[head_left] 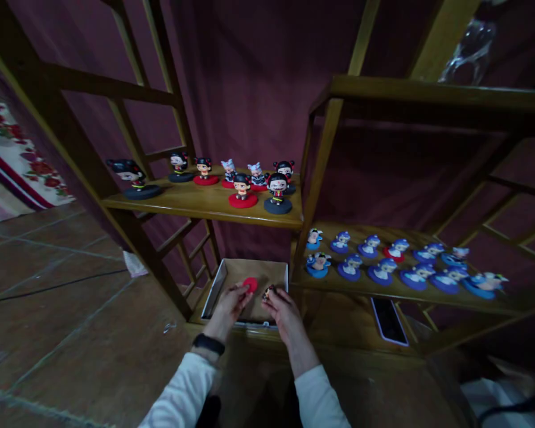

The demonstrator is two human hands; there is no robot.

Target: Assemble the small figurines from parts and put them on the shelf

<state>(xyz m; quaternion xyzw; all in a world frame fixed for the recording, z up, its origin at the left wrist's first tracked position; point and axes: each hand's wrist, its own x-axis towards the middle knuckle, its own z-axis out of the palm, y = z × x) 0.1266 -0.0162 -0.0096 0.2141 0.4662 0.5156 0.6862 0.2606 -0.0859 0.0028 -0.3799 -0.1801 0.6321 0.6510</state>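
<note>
Over an open cardboard box (211, 295) on the bottom shelf, both hands are close together. My left hand (228, 302), with a black band at the wrist, pinches a round red base (250, 285). In my right hand (284, 308) is a small dark-haired figurine (268, 292), gripped by the fingertips and partly hidden by them. The base and the figurine are apart. Just above, a wooden shelf (182, 201) bears several figurines on red or dark round bases, among them a figurine on a red base (242, 189).
On the right shelf stand several purple-haired figurines (383, 268) on mostly blue-purple bases. Below them a phone (389, 321) lies on the wood. Wooden posts (323, 157) frame the shelves. A cable (57, 288) runs over the tiled floor at left.
</note>
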